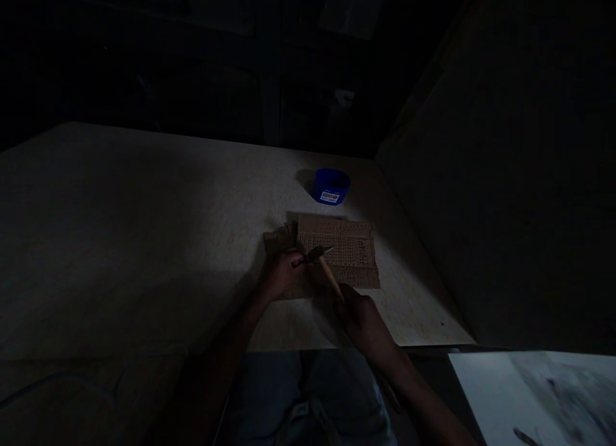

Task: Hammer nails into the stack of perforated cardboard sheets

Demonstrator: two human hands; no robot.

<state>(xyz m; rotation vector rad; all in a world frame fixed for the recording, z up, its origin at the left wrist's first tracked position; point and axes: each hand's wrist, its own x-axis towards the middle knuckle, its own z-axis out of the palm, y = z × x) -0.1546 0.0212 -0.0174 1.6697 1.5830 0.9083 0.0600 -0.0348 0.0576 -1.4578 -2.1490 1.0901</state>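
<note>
My right hand (364,316) is closed round the wooden handle of a small hammer (331,276). The hammer's dark metal head is just right of my left fingertips, above a piece of cardboard (359,244) covered in rows of small holes or dents. My left hand (283,273) rests at the cardboard's left side with its fingers pinched together. Something small, dark and purplish shows at those fingertips, too dim to name. Another crumpled brown piece (279,239) lies beside the cardboard, partly behind my left hand.
A blue plastic tub (330,187) with a white label stands on the pale table (144,228) behind the cardboard. A dark upright panel (520,176) borders the table on the right. At the lower right lies a white sheet (495,388) with grey smudges. The background is very dark.
</note>
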